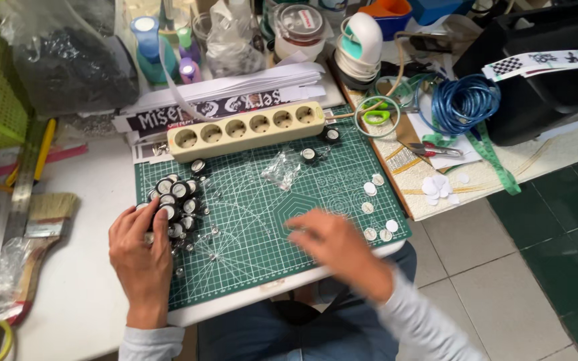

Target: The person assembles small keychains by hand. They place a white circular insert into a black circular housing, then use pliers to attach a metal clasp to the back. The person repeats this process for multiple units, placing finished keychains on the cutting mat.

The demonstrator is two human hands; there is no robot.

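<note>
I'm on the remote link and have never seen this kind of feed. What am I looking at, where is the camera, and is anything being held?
There is no machine here: a person works with two bare hands, and the one picture comes from a camera on their head, looking down at a white table. On it lies a green cutting mat. The left hand rests on a cluster of small black and silver round caps at the mat's left side. The right hand is blurred over the mat's lower middle; whether it holds anything cannot be told. Small white paper discs lie near the mat's right edge. A beige power strip lies along the mat's top edge, and a paintbrush lies on the left.
</note>
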